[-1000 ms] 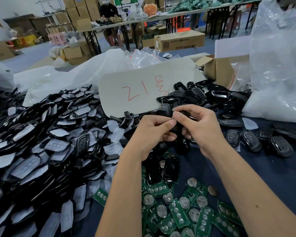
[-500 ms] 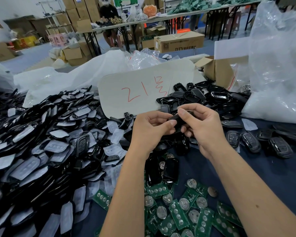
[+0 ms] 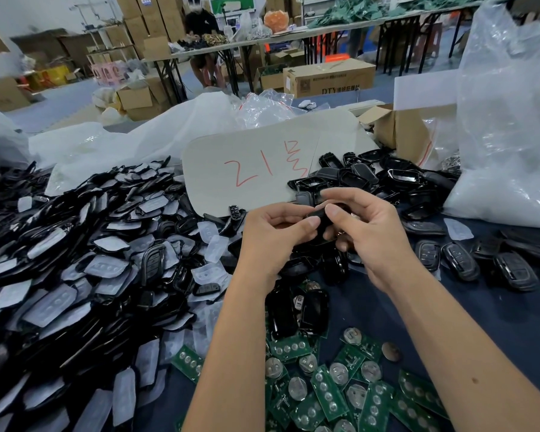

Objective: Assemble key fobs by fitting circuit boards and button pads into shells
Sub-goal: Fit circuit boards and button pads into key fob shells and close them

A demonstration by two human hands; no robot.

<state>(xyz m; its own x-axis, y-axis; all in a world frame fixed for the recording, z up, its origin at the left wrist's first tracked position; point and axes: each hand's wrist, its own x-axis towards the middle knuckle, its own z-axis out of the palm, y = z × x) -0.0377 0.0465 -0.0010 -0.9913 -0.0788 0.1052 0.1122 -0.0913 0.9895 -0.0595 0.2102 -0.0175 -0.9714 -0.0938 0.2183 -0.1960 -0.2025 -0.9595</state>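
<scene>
The black key fob (image 3: 317, 217) sits mid-scene above the table, pinched between your two hands. Your left hand (image 3: 273, 236) grips its left end, thumb on top; your right hand (image 3: 367, 235) curls round the right end, thumb pressing down. What is inside the fob is hidden.

To seat it well, squeeze evenly along the seam, not at one corner. Green circuit boards (image 3: 328, 391) lie near you, pale button pads (image 3: 56, 304) heaped left, empty black shells (image 3: 353, 179) far, finished fobs (image 3: 459, 260) right.
</scene>
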